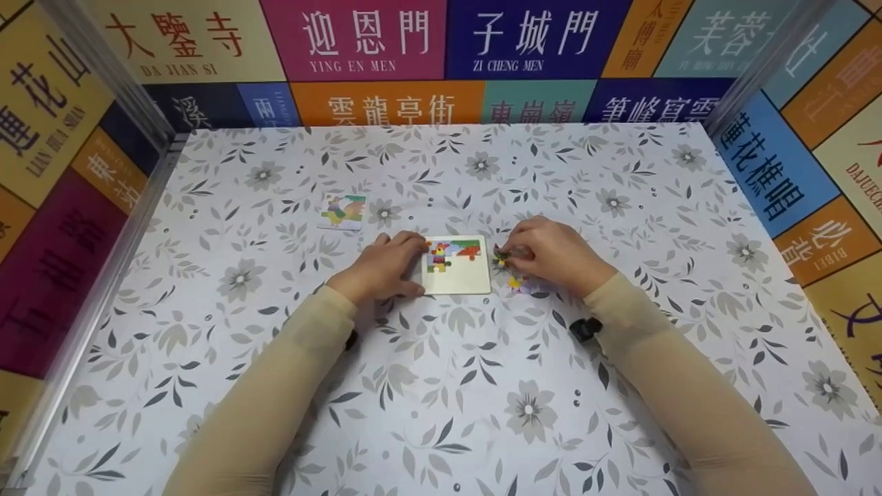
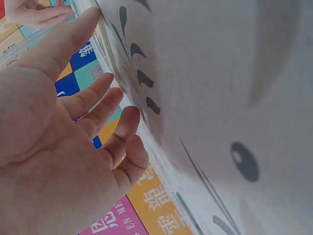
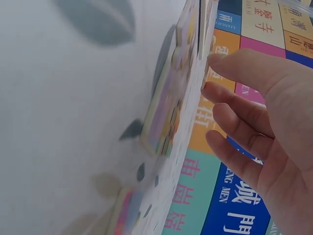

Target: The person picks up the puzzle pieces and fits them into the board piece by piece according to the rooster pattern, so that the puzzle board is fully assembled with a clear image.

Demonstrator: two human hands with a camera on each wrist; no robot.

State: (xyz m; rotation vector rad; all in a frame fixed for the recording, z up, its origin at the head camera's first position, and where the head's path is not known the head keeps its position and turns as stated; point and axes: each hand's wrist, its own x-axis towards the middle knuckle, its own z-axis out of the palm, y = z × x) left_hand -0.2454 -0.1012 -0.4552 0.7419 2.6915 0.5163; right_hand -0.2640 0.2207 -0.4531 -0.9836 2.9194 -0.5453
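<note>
A small cream jigsaw tray [image 1: 458, 281] lies in mid-table in the head view. Joined jigsaw pieces [image 1: 441, 256] with a colourful bird picture fill its upper left, and red and green ones its upper right. My left hand [image 1: 382, 269] rests at the tray's left side, thumb by the lower corner and fingertips at the upper one. To the right, my right hand [image 1: 555, 255] reaches down over a dark green loose piece [image 1: 501, 257]. A yellow and pink piece [image 1: 515, 284] lies just below. In the right wrist view, pieces [image 3: 164, 117] lie flat beside the relaxed fingers [image 3: 239, 117].
A square picture card [image 1: 342, 211] with a colourful bird lies up and left of the tray. The table has a floral white cover [image 1: 441, 413]. Panels with large Chinese lettering [image 1: 365, 41] stand along the back and both sides. A black wrist device [image 1: 586, 329] sits by the right cuff.
</note>
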